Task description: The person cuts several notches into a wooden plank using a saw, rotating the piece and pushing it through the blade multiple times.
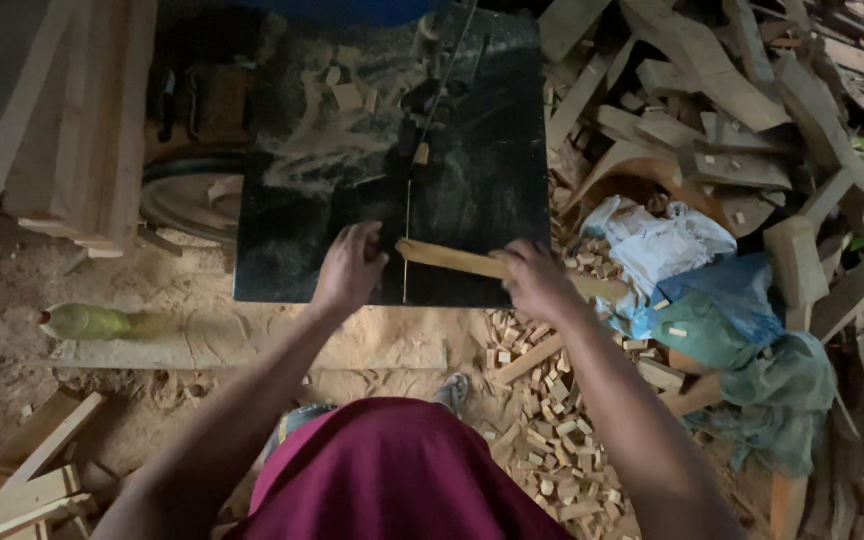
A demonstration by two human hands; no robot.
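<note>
Currently both hands are working a wooden strip on the dark worktop of a band saw. Strip is lying flat near the worktop's front edge, long axis running left to right, slightly tilted: left end pointing up-left toward the thin vertical blade, right end dropping lower and overhanging the worktop's right edge. Left hand is sitting just left of the blade line, fingers curled down onto the worktop by the strip's left tip; whether its grip is actually closing on the strip, cannot tell. Right hand is pressing over the strip's middle-right part, fingers wrapped together over the wood, grip clamped on it. Sawdust is lying in pale streaks across the worktop's back half, with a few small offcut blocks on it. To the right, a heap of scrap wood is piling up, with crumpled white, blue and green cloths below it. Small wood chips are covering the floor near the person's foot. A yellow-green bottle is lying on its side on the dusty floor at left, well apart from the hands.
</note>
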